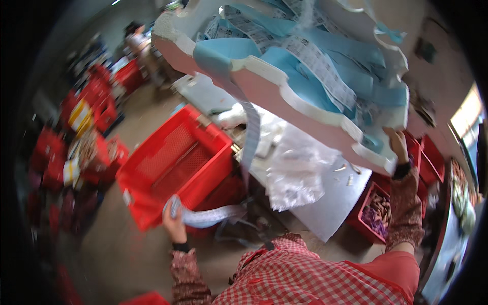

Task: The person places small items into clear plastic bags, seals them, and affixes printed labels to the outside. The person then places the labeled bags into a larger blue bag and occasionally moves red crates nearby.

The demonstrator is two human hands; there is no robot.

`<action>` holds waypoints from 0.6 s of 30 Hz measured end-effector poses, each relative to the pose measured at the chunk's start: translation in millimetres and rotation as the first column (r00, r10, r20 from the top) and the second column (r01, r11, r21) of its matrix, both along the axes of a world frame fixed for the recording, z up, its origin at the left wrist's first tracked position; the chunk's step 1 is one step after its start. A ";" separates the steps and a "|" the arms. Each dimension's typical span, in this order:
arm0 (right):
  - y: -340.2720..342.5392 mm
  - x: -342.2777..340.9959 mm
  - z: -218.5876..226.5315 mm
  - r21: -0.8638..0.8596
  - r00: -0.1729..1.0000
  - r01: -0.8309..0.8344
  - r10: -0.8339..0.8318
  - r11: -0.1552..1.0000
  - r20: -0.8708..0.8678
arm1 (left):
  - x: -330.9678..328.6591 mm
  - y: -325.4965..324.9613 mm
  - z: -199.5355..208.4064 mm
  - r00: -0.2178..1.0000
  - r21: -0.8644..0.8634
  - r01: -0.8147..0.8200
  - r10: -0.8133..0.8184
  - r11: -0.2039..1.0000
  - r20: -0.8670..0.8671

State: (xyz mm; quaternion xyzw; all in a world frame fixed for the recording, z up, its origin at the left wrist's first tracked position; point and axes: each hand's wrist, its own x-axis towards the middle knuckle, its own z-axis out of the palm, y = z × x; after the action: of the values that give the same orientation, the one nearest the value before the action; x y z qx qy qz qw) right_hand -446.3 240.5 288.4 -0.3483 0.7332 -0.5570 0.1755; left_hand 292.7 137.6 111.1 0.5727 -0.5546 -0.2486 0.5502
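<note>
A white foam box (259, 71) with jagged, broken edges is tilted high in front of me. Heaped inside are long printed label strips (320, 66) with pale blue backing. My right hand (397, 146) grips the box at its near right corner. Lower on the left, my left hand (174, 222) is closed around the end of a label strip (211, 215), beside the near edge of a red plastic crate (175, 157). Another length of strip (251, 132) hangs from the box's near edge, down past the crate's right side.
Clear plastic bags (300, 173) lie on a metal table (333, 211) beneath the box. A red crate of brownish and purple pieces (376, 211) stands at right. Several filled red crates (96, 107) line the left, and another person (145, 48) stands at the back left.
</note>
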 end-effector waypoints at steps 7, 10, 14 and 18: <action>29.1 191.6 -43.1 0.006 0.853 -0.503 0.495 0.864 0.164 | -27.0 76.8 35.6 0.964 -0.373 0.067 0.036 0.925 0.262; 36.2 273.0 -60.3 0.014 0.705 -0.672 0.633 0.741 0.318 | -22.0 97.5 50.7 0.978 -0.389 0.014 0.068 0.921 0.195; 40.1 371.3 -81.8 0.113 0.577 -0.810 0.748 0.575 0.329 | 48.7 158.6 50.4 0.976 -0.360 -0.086 0.151 0.929 0.157; 22.3 441.1 -95.6 0.342 0.491 -0.855 0.823 0.391 0.285 | 194.1 282.8 67.2 0.836 -0.351 -0.407 0.499 0.843 0.229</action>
State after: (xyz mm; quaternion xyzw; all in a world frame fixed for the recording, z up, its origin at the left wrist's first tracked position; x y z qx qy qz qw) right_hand -5.2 262.9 192.8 -0.6004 0.5554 -0.2220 0.5308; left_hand 486.9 420.4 178.3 0.6339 -0.5111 0.0672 0.5766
